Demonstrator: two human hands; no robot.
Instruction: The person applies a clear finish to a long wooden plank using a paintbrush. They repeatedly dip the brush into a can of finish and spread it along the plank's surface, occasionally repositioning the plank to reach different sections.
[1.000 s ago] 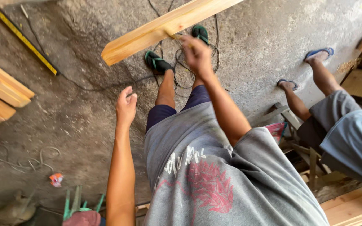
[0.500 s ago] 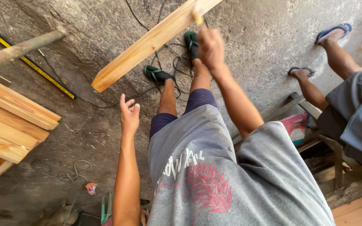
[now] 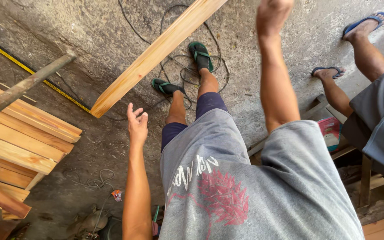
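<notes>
Far left of both hands, a stack of planks [image 3: 18, 138] lies low on the floor [image 3: 67, 40], with a grey pole [image 3: 23, 86] slanting over it and a yellow tape [image 3: 36, 73] stretched along the concrete behind; none of these is near either hand.

The left hand [image 3: 137, 122] hangs open and empty, fingers spread, palm turned inward; it grasps nothing. The board [image 3: 156, 53] lies just above and to the left of it; the board's near, square-cut end sits close off the fingertips but apart from them, with a clear gap of floor showing between.

The board's long axis runs on a diagonal, from that low end by the left hand up and rightward to the top edge of the view; its far end passes out of sight there, to the left of the right hand [image 3: 274, 11].

The right hand is raised at the end of a straight arm, at the very top of the view and partly cut off; it looks clenched, but whether it grips the board cannot be told, since a gap shows between them where both are visible.

So the left hand is the nearer one to the board's visible end; the right is nearer its hidden upper end.

Below the board, two feet in green sandals [image 3: 201, 55] stand among black cable [image 3: 174, 66]; further right, past the right hand, a second person's legs [image 3: 361, 58] in blue sandals stand well apart from the board.
</notes>
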